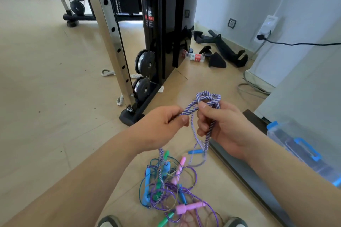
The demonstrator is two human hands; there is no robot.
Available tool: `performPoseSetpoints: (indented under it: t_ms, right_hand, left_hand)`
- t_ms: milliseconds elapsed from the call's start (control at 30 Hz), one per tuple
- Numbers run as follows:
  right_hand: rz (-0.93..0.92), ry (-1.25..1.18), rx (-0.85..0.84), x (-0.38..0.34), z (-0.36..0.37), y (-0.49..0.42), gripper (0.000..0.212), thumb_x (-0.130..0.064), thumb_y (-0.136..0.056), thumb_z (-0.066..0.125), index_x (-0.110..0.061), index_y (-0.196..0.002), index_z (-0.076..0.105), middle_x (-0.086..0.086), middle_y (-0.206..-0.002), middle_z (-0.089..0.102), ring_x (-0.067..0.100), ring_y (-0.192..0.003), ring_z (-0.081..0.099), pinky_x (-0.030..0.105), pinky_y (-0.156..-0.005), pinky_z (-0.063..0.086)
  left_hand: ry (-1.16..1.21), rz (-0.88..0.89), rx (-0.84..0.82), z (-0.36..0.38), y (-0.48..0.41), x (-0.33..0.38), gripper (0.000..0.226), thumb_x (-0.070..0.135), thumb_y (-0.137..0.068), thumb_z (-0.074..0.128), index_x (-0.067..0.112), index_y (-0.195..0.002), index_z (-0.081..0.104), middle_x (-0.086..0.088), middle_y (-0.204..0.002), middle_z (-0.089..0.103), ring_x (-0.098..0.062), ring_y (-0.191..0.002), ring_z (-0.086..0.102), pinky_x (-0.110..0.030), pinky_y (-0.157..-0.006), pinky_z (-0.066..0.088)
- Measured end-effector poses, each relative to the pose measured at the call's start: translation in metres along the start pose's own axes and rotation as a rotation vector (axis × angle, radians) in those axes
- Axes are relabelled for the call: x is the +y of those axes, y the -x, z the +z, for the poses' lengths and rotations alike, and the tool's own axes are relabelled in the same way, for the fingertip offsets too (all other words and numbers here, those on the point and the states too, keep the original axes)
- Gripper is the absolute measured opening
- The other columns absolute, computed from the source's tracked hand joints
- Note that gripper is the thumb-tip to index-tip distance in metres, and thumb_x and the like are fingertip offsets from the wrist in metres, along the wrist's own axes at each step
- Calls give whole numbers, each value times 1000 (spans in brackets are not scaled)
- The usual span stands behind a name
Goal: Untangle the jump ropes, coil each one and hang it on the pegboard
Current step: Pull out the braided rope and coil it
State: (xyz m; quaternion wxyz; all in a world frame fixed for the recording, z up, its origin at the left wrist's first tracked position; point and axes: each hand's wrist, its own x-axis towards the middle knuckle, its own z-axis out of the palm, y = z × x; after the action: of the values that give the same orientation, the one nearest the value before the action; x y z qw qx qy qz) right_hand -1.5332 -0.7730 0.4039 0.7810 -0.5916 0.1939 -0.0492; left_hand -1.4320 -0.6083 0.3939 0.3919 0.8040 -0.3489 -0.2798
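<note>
Two hands hold one rope [208, 97] up in the air, above the floor [46, 97]. The rope is purple and white, twisted like a braid.

The left hand [162, 127] has its fingers curled. It pinches the rope between the thumb and the fingers. The right hand [227, 127] is just beside it. Its fingers are curled round a few parts of the rope, and the thumb presses on top. A small loop of rope sticks up above the right hand. The rope runs tight from this loop to the left hand.

From both hands the rope hangs down to a pile [166, 191] of ropes. The pile lies on the floor below the hands, near the floor's right edge. The ropes in it are thin and all mixed up. A blue handle [147, 186], a pink handle [190, 207] and a green handle [166, 222] lie in it. Two shoes [108, 222] show at the bottom, one on each side of the pile.

A clear box [299, 145] with blue clips sits past the floor's right edge. A big black gym machine [158, 24] stands at the far side of the floor. A bottle [195, 57] lies beside it, near the wall.
</note>
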Motion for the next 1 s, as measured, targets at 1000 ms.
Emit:
performPoseSetpoints:
  t_ms: [1000]
  right_hand:
    - [-39,947,3,33,5,-8,20,-9,-94,47,-17,-96,65,0,-72,63,18,-59,52,34,-60,47]
  left_hand:
    - [212,-22,394,2,5,16,27,31,-104,54,5,-98,60,-18,-85,74,-25,-70,74,-42,-68,64]
